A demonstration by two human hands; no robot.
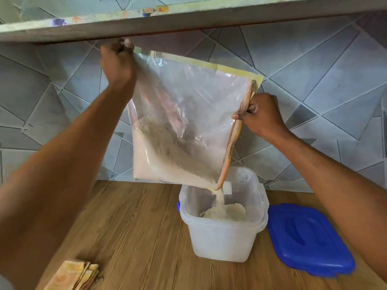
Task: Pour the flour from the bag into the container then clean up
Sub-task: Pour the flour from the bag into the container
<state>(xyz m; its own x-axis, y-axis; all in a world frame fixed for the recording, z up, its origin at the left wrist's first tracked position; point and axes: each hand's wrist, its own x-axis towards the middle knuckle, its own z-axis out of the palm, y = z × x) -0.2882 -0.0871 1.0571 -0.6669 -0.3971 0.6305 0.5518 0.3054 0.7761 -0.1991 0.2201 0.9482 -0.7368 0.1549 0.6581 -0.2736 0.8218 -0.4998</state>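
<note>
Folded yellowish cloth (73, 276) down at the near edge of the wood-grain tabletop (129, 231). Held the clear bag (188, 114) tipped up under a shelf (188, 19), left hand (118, 63) clenched on its top corner, right hand (262, 117) pinching the open mouth. Poured flour (219, 198) into the translucent container (224, 231). Blue lid (307, 239) just beside. Grey-blue angular wall tiles (314, 84) behind.

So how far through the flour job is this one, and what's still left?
Midway through the pour. Done: the blue lid is off and lies on the counter, right of the container, which holds a small mound. In hand: the left hand lifts the bag's raised corner, the right hand holds its open edge, and flour streams from the low corner. Left: most of the flour, then clean-up.
</note>
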